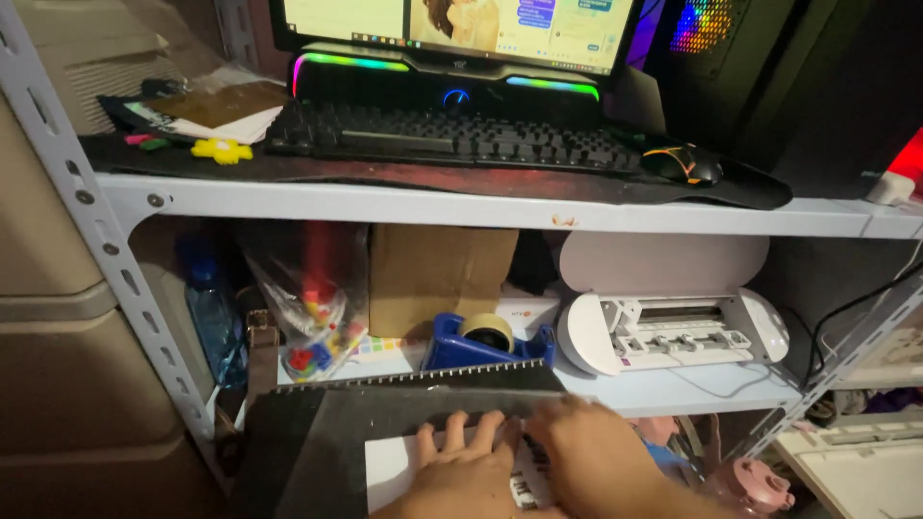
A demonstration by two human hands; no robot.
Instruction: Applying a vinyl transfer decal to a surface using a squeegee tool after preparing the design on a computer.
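Two shelves of a pale metal rack (125,279) fill the view. On the upper shelf sits a monitor (452,21), with a black keyboard (452,139) in front of it and a dark mouse (683,165) to its right, all on a long dark mat (404,178) that runs almost to the shelf's front edge. On the lower shelf, largest first, stand a white cutting machine (673,322) with its lid open, a brown cardboard box (437,274) whose contents are hidden, a clear plastic bag (312,298) holding small coloured pieces, a blue bottle (213,317) and a blue tape dispenser (488,341) with a roll of tan tape in it. Open shelf room shows only in front of the cutting machine.

Nearest the camera, a dark comb-edged sheet (385,423) lies tilted below the lower shelf, its toothed edge just in front of the tape dispenser. A white printed paper (394,471) rests on it. Both hands are side by side and touching: the left hand (466,466) presses flat, fingers spread, on the sheet and paper; the right hand (596,452), blurred, lies on the same spot, and its grip cannot be told.
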